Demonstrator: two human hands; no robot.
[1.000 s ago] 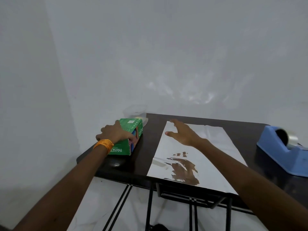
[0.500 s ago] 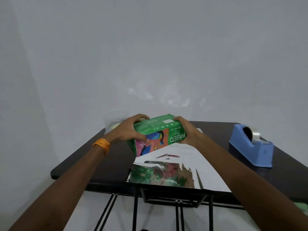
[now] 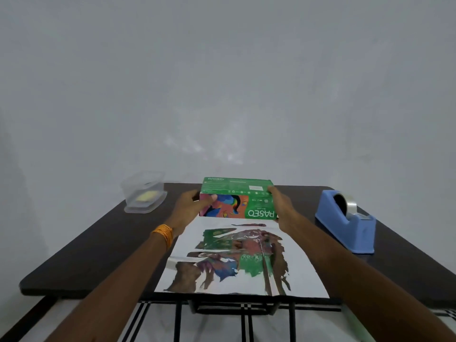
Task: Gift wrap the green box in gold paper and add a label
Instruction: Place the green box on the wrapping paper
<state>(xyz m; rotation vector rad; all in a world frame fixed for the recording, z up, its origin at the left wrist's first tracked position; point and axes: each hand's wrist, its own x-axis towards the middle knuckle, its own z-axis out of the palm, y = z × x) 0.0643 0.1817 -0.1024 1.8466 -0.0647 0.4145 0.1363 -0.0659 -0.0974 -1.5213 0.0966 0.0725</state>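
Observation:
The green box (image 3: 237, 197), printed with bright colours and the word PASEO on its near face, sits level on the far end of a shiny reflective sheet of wrapping paper (image 3: 303, 270). My left hand (image 3: 188, 208) grips its left end, thumb on the near face. My right hand (image 3: 281, 206) grips its right end. The paper lies flat from the box to the table's near edge and mirrors the box and my arms. No label shows.
A blue tape dispenser (image 3: 346, 223) with a roll of clear tape stands at the right of the dark table (image 3: 98, 248). A clear lidded plastic container (image 3: 144, 192) with something yellow inside sits at the back left. A white wall rises close behind.
The box went from the table's left, under my left hand alone, over onto the paper. Both hands now hold it, turned level on the paper's far end.

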